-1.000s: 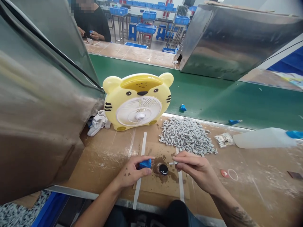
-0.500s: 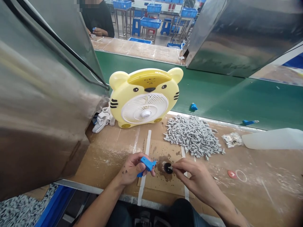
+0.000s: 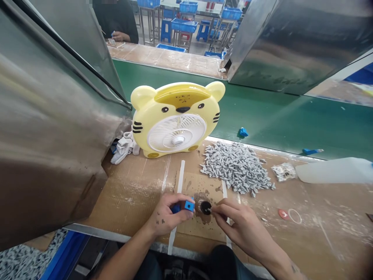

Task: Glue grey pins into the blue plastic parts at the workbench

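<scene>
My left hand (image 3: 167, 214) is closed round a blue plastic part (image 3: 189, 205), whose square end with a dark round hole is turned up towards me. Another stretch of blue shows between the fingers, partly hidden by them. My right hand (image 3: 237, 217) pinches a small grey piece (image 3: 209, 210) over a little pot of black liquid (image 3: 205, 207). Its tip is at the dark surface; whether it dips in I cannot tell. Wet stains surround the pot on a cardboard sheet (image 3: 201, 230). Behind it lies a heap of small grey pieces (image 3: 236, 167).
A yellow animal-faced fan (image 3: 177, 120) stands behind my hands, with white gloves (image 3: 124, 147) beside it. On the green belt (image 3: 279, 120) lie blue parts (image 3: 243, 132). A translucent bottle (image 3: 335, 171) lies at right. Metal housings flank the bench; a person (image 3: 116, 23) sits opposite.
My left hand has turned the blue part so its holed end shows, and has moved slightly right. The right hand still pinches the grey piece at the pot. The view has shifted a little.
</scene>
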The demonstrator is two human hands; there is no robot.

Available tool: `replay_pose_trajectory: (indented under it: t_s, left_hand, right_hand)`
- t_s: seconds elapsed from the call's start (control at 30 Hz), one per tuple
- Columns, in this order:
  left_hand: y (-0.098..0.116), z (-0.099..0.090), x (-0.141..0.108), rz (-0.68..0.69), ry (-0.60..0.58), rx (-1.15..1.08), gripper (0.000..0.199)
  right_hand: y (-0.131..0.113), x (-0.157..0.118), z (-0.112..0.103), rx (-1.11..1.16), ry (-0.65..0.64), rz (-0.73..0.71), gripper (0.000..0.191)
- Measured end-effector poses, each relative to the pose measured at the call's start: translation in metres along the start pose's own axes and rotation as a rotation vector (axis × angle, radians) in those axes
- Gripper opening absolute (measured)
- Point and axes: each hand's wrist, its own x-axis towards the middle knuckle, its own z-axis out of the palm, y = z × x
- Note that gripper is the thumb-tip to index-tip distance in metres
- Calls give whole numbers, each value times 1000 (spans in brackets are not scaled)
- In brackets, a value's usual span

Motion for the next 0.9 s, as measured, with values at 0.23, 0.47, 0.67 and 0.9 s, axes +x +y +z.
replay_pose_trajectory:
  t_s: [0.23,0.47,0.67,0.9]
  left_hand:
    - [8,10,11,276,28,516,24]
    - [11,18,15,357,-40,783,28]
    - [9,19,14,373,-1,780,30]
    - [11,22,15,447,43,899,31]
  right_hand:
    - [-5,-4,-13,367,212,247,19]
    - [-18,2,-6,506,297,258,20]
    - [-25,8,-8,484,267,237,23]
    - [-32,9,4,314,265,167,20]
